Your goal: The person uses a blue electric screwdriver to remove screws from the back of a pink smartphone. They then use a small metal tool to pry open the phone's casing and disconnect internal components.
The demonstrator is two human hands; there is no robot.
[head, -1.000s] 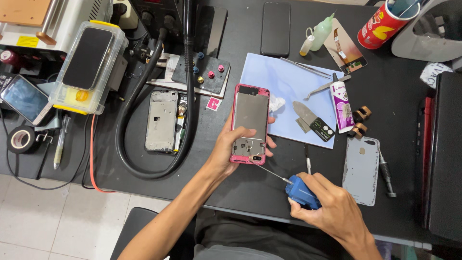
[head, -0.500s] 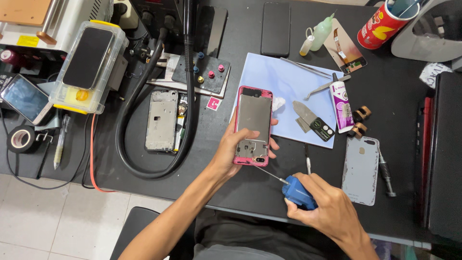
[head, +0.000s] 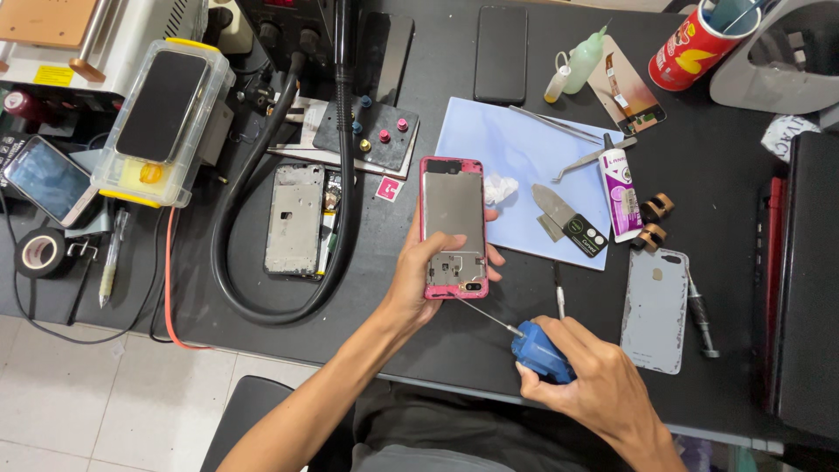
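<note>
Nearest, the right hand point(head: 603, 393) clenches a blue-handled screwdriver point(head: 540, 351) whose thin tip reaches toward ten o'clock to the bottom edge of a pink-framed opened phone point(head: 453, 225), gripped by the left hand point(head: 419, 278) above the black table point(head: 419, 341), with a pale blue mat point(head: 524, 149) beyond at one o'clock.

On the black worktable point(head: 437, 350) a pale blue mat point(head: 516, 149) carries a crumpled white tissue point(head: 501, 187), slim metal tweezers point(head: 592, 159) and a grey wedge-shaped pry tool point(head: 568, 223), with a white glue tube point(head: 620, 194) at its right edge. A bare grey phone frame point(head: 295, 218) lies inside the loop of a thick black hose point(head: 336, 175), and a light blue phone back cover point(head: 655, 297) lies well to the right. A red cylindrical can point(head: 686, 48) stands at the far right, a roll of black tape point(head: 39, 252) near the left edge
</note>
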